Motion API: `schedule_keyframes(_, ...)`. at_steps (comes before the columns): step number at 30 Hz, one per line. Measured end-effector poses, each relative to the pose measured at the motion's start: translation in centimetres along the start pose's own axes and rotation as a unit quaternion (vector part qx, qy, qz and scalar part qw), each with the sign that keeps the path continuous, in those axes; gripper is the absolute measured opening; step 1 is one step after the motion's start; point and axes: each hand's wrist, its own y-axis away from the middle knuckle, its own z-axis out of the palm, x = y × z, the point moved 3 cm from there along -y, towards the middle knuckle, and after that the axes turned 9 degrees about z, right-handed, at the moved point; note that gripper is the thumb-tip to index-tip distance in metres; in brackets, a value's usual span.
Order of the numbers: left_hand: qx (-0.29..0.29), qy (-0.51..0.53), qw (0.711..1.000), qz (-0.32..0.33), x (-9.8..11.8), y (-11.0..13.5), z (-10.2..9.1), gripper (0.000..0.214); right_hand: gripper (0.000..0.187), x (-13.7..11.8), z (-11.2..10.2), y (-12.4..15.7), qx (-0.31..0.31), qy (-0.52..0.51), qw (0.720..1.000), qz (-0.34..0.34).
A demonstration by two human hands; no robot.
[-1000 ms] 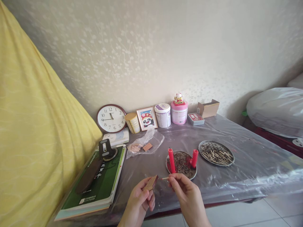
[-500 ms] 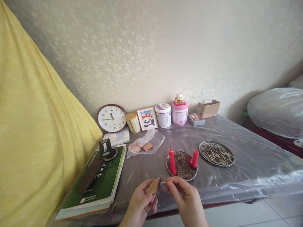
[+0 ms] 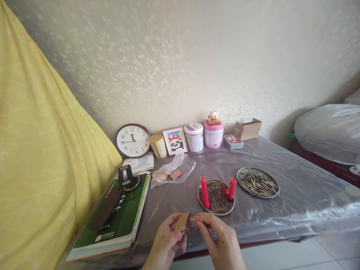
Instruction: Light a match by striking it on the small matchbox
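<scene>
Head view: the left hand grips a small brown matchbox, thumb and fingers closed on it, above the near edge of the table; the right hand pinches a match between thumb and forefinger, its tip touching or all but touching the box's side; which of the two cannot be told at this size. No flame or smoke shows on the match, so by the look of it the strike is not yet made.

Just beyond the hands stands a round metal tray dark with burnt debris, two red candles upright in it; the left candle and the right candle both look unlit, no glow at either top; lighting them, if that is the work, appears wholly left to do. Near it to the right lies a second tray heaped with matchsticks, many seemingly spent.

Farther back, along the wall: a clock, a yellow tin, a framed panda picture, a white tub, a pink tub topped by a small figurine, and a cardboard box; at left a green book and a clear plastic bag; a yellow cloth fills the left side.
</scene>
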Motion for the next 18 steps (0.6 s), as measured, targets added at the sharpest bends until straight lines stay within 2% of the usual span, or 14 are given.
schedule_keyframes(4, 0.008, -0.001, 1.0, -0.005, 0.0, 0.2, 0.1, 0.047, 0.014, 0.4, 0.2, 0.3, -0.014, 0.027, 0.999, -0.041)
schedule_keyframes(6, -0.014, 0.004, 1.0, 0.0, -0.1, 0.3, 0.1, 0.046, 0.016, 1.0, 0.5, 0.2, -0.019, 0.049, 0.998, -0.039)
schedule_keyframes(10, -0.075, 0.026, 0.997, 0.014, 0.2, 0.5, -0.3, 0.056, 0.021, 2.4, 0.6, -0.5, 0.011, 0.06, 0.996, 0.063)
schedule_keyframes(12, -0.042, 0.038, 0.998, 0.014, 0.8, 0.3, -0.9, 0.054, 0.023, 2.7, 0.6, -0.8, 0.021, 0.031, 0.992, 0.124)
schedule_keyframes(14, 0.025, 0.057, 0.998, 0.031, 1.7, 0.2, -1.6, 0.042, 0.025, 2.8, 0.4, -0.8, 0.026, -0.007, 0.985, 0.17)
schedule_keyframes(18, 0.131, 0.097, 0.984, 0.073, 3.0, -0.1, -2.7, 0.019, 0.028, 2.8, 0.1, -0.8, 0.034, -0.053, 0.978, 0.199)
